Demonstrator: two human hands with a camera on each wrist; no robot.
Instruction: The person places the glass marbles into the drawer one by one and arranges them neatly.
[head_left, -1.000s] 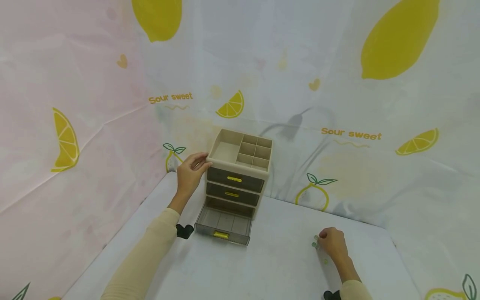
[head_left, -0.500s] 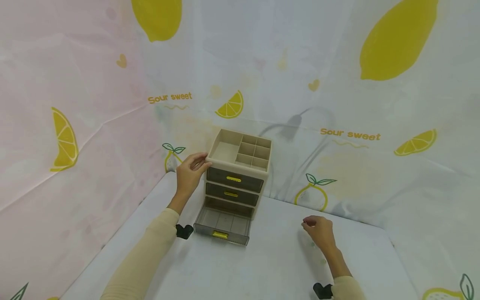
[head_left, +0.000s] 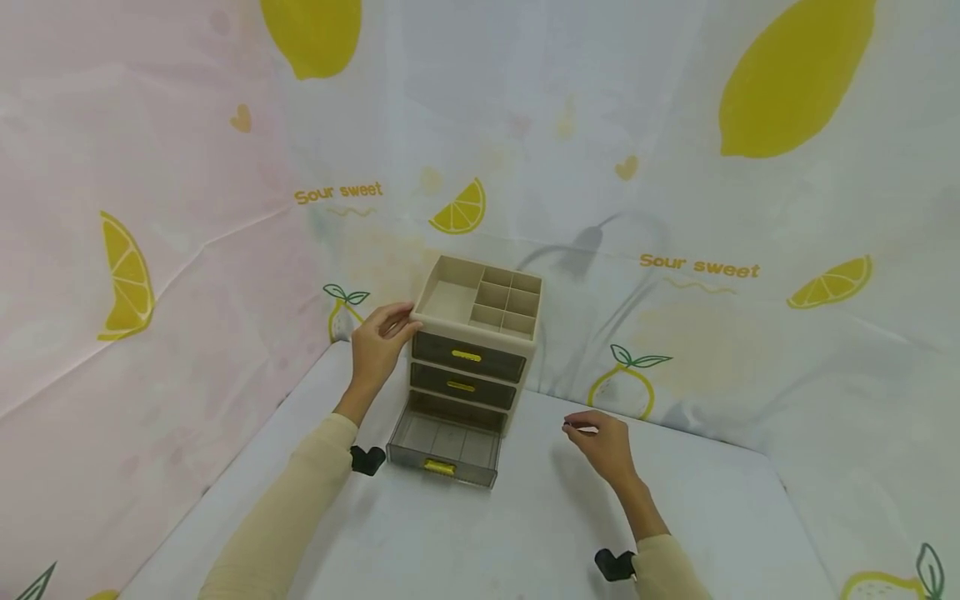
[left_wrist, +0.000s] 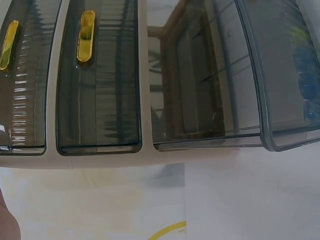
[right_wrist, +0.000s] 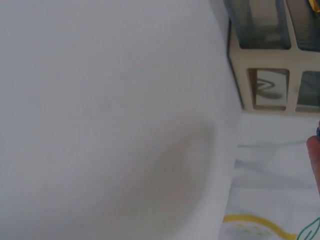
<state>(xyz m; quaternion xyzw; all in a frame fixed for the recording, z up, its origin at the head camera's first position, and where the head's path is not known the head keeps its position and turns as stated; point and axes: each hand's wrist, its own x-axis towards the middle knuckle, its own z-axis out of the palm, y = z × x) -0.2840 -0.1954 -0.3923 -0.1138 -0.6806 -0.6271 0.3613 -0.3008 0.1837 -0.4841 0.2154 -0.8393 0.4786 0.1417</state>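
Note:
A beige desktop drawer organizer with dark see-through drawers stands on the table. Its bottom drawer is pulled out. My left hand grips its upper left corner, thumb at the front and fingers along the side. To the right of the organizer, my right hand is raised above the table, pinching a tiny dark blue piece between thumb and fingertips; its kind cannot be told. In the left wrist view, blurred blue shapes show at the pulled-out drawer's front panel.
The organizer's top has one large compartment and several small ones. Two closed drawers with yellow handles sit above the pulled-out one. A lemon-printed cloth hangs behind and left of the white table.
My right hand has lifted from small greenish pieces on the table's right and moved left toward the organizer with the blue piece. The left hand has kept its place.

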